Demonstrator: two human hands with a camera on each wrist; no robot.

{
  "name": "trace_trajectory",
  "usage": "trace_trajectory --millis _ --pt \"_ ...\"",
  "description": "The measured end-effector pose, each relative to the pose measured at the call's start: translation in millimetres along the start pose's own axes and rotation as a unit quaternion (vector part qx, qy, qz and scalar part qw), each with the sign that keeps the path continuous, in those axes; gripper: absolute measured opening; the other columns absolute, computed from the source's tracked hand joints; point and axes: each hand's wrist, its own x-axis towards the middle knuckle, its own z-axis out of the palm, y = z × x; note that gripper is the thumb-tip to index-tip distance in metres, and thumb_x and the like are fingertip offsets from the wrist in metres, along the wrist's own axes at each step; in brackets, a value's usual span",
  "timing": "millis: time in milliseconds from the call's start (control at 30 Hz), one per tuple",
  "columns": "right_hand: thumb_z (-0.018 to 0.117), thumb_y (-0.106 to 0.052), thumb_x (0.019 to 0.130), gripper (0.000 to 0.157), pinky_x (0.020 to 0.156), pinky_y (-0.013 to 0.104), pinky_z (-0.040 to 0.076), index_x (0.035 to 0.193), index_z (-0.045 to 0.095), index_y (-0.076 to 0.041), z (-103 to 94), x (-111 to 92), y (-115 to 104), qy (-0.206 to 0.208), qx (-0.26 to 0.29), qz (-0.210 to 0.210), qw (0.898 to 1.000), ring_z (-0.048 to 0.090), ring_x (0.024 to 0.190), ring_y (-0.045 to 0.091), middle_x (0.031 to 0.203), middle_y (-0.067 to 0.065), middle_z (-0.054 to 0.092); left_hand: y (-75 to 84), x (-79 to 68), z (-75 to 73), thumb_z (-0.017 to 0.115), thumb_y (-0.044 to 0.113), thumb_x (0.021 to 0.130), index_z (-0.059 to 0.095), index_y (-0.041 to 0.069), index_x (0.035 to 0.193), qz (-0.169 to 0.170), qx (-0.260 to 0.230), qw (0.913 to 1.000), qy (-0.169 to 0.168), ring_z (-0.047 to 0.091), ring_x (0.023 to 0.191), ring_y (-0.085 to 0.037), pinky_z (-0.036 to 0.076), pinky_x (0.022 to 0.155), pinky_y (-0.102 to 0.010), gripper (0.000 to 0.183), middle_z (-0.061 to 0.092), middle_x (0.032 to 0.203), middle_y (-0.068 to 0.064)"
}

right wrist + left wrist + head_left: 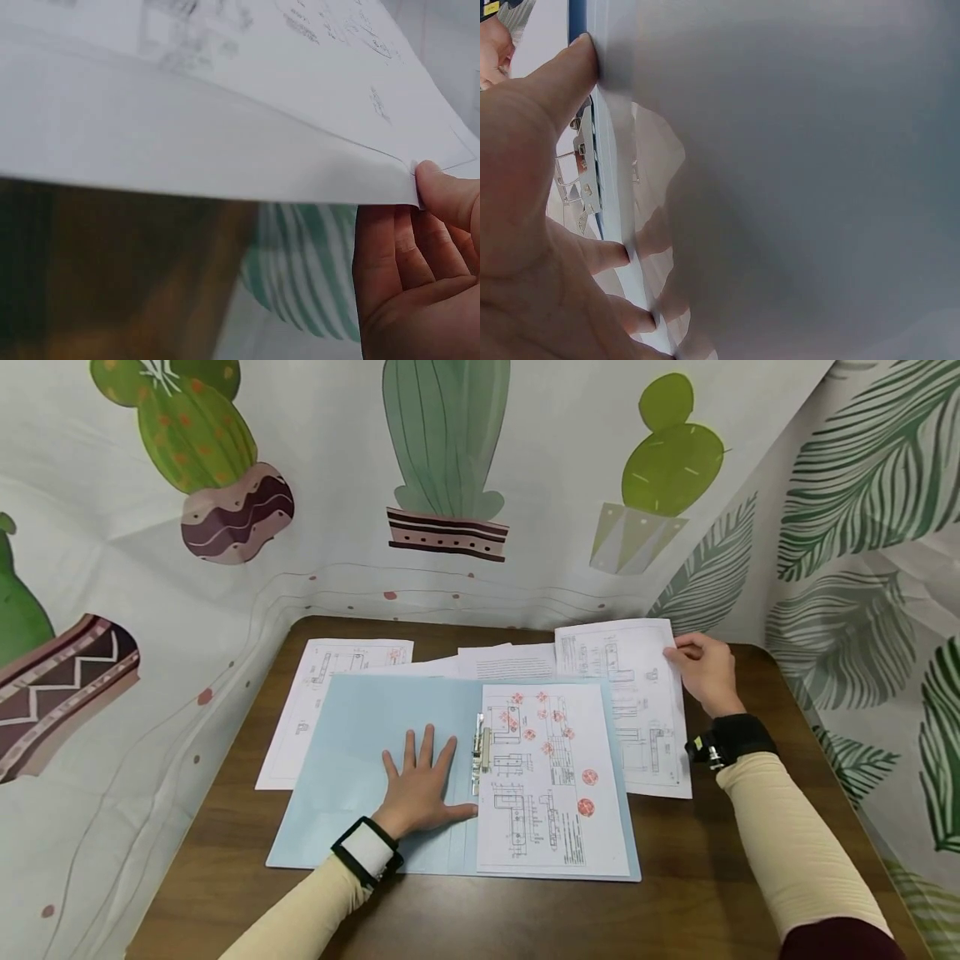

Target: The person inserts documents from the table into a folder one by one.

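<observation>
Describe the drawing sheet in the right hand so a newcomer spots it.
On the brown table, find the open light-blue folder. The drawing sheet shows past its right edge; unlike the other papers, it is pinched by the right hand.

A light blue, glossy plastic folder [360,735] lies open and flat on the brown wooden worktop [705,885]. The left hand [418,793] rests on its left cover, with the fingers spread. Near the fold there is a silver metal clip [477,760]. On the right cover lies a white paper sheet with black technical drawings and red stamps [555,835], its left edge beside the clip. To the right, the right hand [707,672] pinches the edge of another white printed drawing sheet [651,710]; this edge is raised, while the folder covers the sheet's left part.
</observation>
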Motion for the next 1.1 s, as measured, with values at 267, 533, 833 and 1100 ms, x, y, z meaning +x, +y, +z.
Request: trace_trajectory --millis 267,533,833,1100 --pt "0.069 -0.027 0.1 0.028 0.071 0.019 0.041 0.113 0.073 -0.002 -37.3 -0.8 -14.1 0.075 -0.034 -0.047 0.995 0.057 0.08 0.001 0.107 0.022 0.074 0.2 0.2 0.9 0.078 0.073 0.072 0.036 0.01 0.16 -0.001 -0.003 1.0 0.0 0.003 0.151 -0.057 0.005 0.105 -0.085 0.116 0.012 0.168 -0.027" --pt "0.071 -0.026 0.099 0.028 0.072 0.011 0.036 0.111 0.074 -0.002 -79.5 -5.1 -28.6 0.149 -0.049 -0.085 0.984 0.046 0.076 -0.018 0.104 0.02 0.075 -1.4 1.1 1.0 0.077 0.074 0.073 0.035 0.011 0.161 0.0 -0.002 1.0 -0.006 0.001 0.152 -0.056 0.004 0.105 -0.085 0.116 0.01 0.169 -0.026" --pt "0.074 -0.025 0.096 0.028 0.07 0.008 0.036 0.112 0.077 -0.002 -116.7 -15.8 -35.1 0.221 -0.038 -0.091 0.97 0.05 0.073 -0.023 0.089 -0.025 0.068 -2.9 1.5 0.8 0.077 0.074 0.073 0.034 0.011 0.161 0.0 0.004 0.9999 -0.009 0.001 0.152 -0.056 0.003 0.105 -0.085 0.116 0.01 0.169 -0.026" --pt "0.07 -0.02 0.098 0.019 0.077 0.008 0.044 0.111 0.079 -0.009 -136.0 -18.5 -43.4 0.284 -0.018 -0.069 0.956 0.055 0.077 -0.021 0.105 -0.004 0.077 -2.2 1.7 0.1 0.077 0.075 0.073 0.034 0.011 0.161 0.0 0.005 1.0 -0.006 0.001 0.152 -0.056 0.004 0.105 -0.085 0.117 0.01 0.169 -0.026"
